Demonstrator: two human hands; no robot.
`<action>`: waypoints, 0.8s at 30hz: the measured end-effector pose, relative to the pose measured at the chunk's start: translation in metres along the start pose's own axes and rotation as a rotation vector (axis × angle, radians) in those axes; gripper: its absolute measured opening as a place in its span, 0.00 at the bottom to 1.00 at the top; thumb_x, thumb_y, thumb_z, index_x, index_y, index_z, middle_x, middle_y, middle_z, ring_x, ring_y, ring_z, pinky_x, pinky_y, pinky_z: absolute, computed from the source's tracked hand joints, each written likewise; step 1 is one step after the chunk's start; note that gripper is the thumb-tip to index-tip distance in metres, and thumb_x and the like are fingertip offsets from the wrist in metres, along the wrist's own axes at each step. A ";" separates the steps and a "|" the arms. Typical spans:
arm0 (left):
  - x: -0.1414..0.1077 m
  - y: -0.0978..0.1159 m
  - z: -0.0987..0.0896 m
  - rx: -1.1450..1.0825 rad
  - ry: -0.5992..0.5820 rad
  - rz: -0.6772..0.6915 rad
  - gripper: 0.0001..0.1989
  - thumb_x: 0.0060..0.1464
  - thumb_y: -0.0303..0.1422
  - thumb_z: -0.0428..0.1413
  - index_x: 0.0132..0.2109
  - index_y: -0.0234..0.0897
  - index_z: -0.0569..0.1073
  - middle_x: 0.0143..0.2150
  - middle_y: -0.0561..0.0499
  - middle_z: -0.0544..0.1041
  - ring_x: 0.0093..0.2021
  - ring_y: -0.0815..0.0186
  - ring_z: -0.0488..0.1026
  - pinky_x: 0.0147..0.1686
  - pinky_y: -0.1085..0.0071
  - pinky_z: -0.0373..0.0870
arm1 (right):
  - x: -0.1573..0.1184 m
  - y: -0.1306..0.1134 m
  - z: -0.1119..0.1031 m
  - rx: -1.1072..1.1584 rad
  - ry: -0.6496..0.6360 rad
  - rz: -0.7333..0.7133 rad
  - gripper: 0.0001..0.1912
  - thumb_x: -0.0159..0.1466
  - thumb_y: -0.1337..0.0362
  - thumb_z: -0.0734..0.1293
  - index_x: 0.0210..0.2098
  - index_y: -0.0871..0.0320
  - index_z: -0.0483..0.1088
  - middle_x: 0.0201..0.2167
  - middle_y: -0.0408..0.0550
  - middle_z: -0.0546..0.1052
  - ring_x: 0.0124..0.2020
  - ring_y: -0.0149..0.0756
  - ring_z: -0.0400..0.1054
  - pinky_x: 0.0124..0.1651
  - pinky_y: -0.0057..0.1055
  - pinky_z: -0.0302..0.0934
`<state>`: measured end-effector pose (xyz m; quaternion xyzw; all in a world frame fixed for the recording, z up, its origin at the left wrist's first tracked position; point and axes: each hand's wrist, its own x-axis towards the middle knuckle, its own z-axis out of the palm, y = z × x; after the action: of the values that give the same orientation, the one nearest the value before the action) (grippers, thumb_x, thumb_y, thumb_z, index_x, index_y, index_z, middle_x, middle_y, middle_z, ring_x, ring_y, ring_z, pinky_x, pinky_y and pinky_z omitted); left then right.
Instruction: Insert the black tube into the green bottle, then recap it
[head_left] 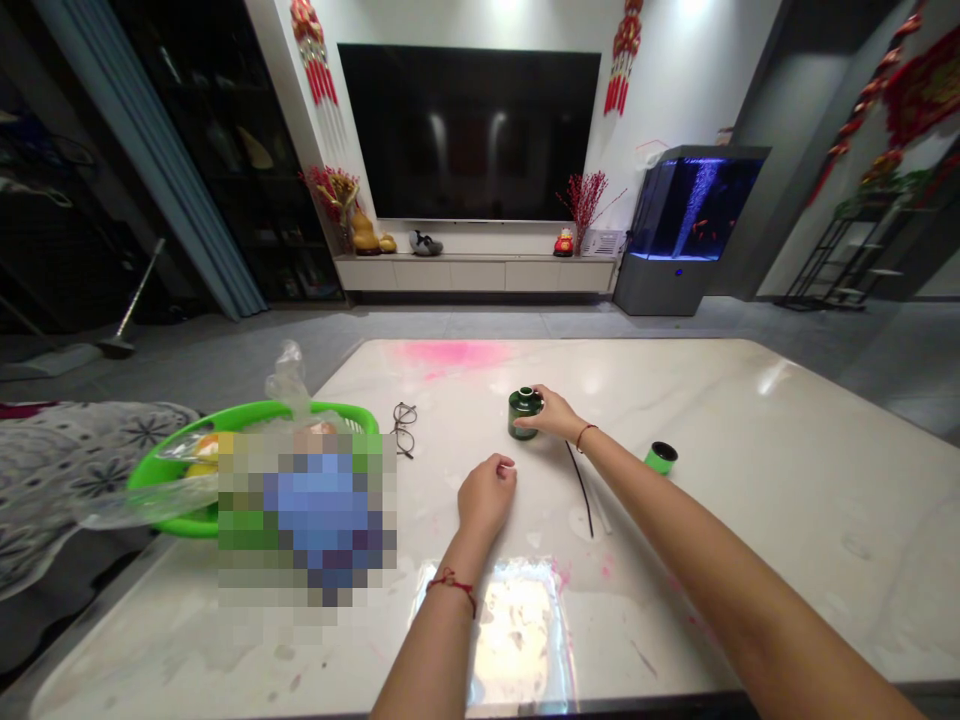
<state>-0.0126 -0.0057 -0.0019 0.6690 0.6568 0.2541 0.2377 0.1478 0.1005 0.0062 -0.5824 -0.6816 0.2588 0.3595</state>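
Note:
A dark green glass bottle (524,414) with a short open neck stands upright on the pale marble table (712,390). My right hand (556,413) grips its right side, thumb low and fingers near the shoulder. My left hand (487,492) rests on the tabletop nearer to me, its fingers curled in and touching nothing that I can make out. Under my right wrist a thin black stick (581,490) lies on the table. To the right of my right forearm is a bright green cap (661,458) with a dark opening.
Eyeglasses (404,430) lie left of the bottle. A green basket (180,525) holding plastic bags and fruit is at the table's left, partly blurred out. Pink stains mark the table. Beyond it are a television (469,135) and a lit aquarium (694,210).

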 end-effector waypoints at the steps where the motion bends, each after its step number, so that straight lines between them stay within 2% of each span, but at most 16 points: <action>1: 0.000 -0.001 0.001 -0.009 0.005 -0.001 0.11 0.50 0.33 0.51 0.42 0.42 0.71 0.36 0.53 0.77 0.36 0.67 0.72 0.31 0.74 0.61 | -0.006 -0.001 0.000 0.010 -0.015 -0.013 0.33 0.40 0.58 0.73 0.45 0.57 0.63 0.42 0.47 0.71 0.41 0.36 0.66 0.46 0.32 0.59; 5: 0.000 -0.002 0.002 -0.017 0.043 0.021 0.20 0.47 0.34 0.54 0.49 0.41 0.66 0.41 0.52 0.75 0.40 0.66 0.71 0.35 0.73 0.62 | -0.030 -0.007 -0.001 0.045 -0.086 -0.055 0.33 0.41 0.58 0.73 0.45 0.59 0.63 0.42 0.49 0.72 0.42 0.36 0.66 0.46 0.33 0.59; 8: -0.001 0.000 0.001 0.009 0.059 0.042 0.25 0.45 0.35 0.56 0.53 0.41 0.63 0.46 0.50 0.73 0.44 0.64 0.70 0.39 0.72 0.62 | -0.047 -0.012 -0.007 0.109 -0.152 -0.073 0.38 0.40 0.58 0.74 0.50 0.59 0.61 0.46 0.52 0.70 0.45 0.38 0.66 0.47 0.34 0.59; 10: -0.002 0.001 0.000 0.019 0.064 0.057 0.28 0.44 0.36 0.57 0.54 0.40 0.61 0.49 0.48 0.71 0.47 0.63 0.69 0.42 0.72 0.62 | -0.058 -0.015 -0.016 0.170 -0.185 -0.084 0.43 0.40 0.58 0.74 0.54 0.58 0.58 0.52 0.55 0.66 0.49 0.40 0.64 0.49 0.34 0.59; 12: -0.002 0.001 0.000 0.018 0.067 0.077 0.30 0.43 0.36 0.58 0.55 0.40 0.61 0.52 0.48 0.70 0.50 0.62 0.67 0.44 0.71 0.62 | -0.066 -0.017 -0.031 0.205 -0.180 -0.071 0.42 0.42 0.57 0.74 0.54 0.58 0.58 0.54 0.56 0.64 0.51 0.40 0.62 0.50 0.33 0.58; 15: -0.001 0.000 0.001 0.021 0.066 0.108 0.30 0.43 0.35 0.58 0.56 0.44 0.61 0.52 0.50 0.70 0.50 0.63 0.67 0.45 0.71 0.61 | -0.077 -0.018 -0.057 0.161 -0.147 0.022 0.25 0.52 0.56 0.68 0.47 0.61 0.65 0.45 0.55 0.72 0.43 0.37 0.68 0.44 0.30 0.62; 18: 0.000 -0.001 0.001 0.026 0.058 0.123 0.30 0.45 0.36 0.57 0.56 0.47 0.60 0.52 0.52 0.71 0.49 0.63 0.68 0.44 0.72 0.62 | -0.089 -0.014 -0.070 -0.151 -0.079 0.224 0.13 0.54 0.59 0.66 0.35 0.62 0.69 0.32 0.54 0.76 0.30 0.35 0.71 0.35 0.30 0.62; 20: 0.000 0.000 0.000 0.034 0.051 0.115 0.29 0.45 0.36 0.57 0.56 0.47 0.60 0.51 0.53 0.71 0.48 0.63 0.69 0.42 0.71 0.63 | -0.097 -0.009 -0.068 -0.323 -0.170 0.356 0.09 0.51 0.62 0.68 0.29 0.61 0.69 0.24 0.52 0.75 0.24 0.36 0.70 0.31 0.29 0.61; 22: -0.001 0.001 -0.001 0.043 0.047 0.108 0.29 0.45 0.36 0.57 0.56 0.47 0.60 0.51 0.53 0.72 0.48 0.63 0.69 0.42 0.71 0.63 | -0.104 -0.002 -0.060 -0.319 -0.314 0.437 0.06 0.49 0.65 0.69 0.25 0.60 0.69 0.18 0.49 0.74 0.20 0.35 0.69 0.26 0.28 0.59; 24: -0.002 0.002 -0.002 0.045 0.050 0.106 0.28 0.45 0.36 0.56 0.56 0.46 0.61 0.51 0.53 0.71 0.48 0.63 0.69 0.42 0.71 0.63 | -0.106 0.005 -0.051 -0.264 -0.304 0.449 0.05 0.47 0.66 0.69 0.23 0.58 0.68 0.16 0.47 0.73 0.18 0.33 0.68 0.24 0.26 0.58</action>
<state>-0.0120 -0.0073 0.0010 0.7014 0.6317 0.2682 0.1924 0.1978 -0.0061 0.0135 -0.7150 -0.6094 0.3251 0.1083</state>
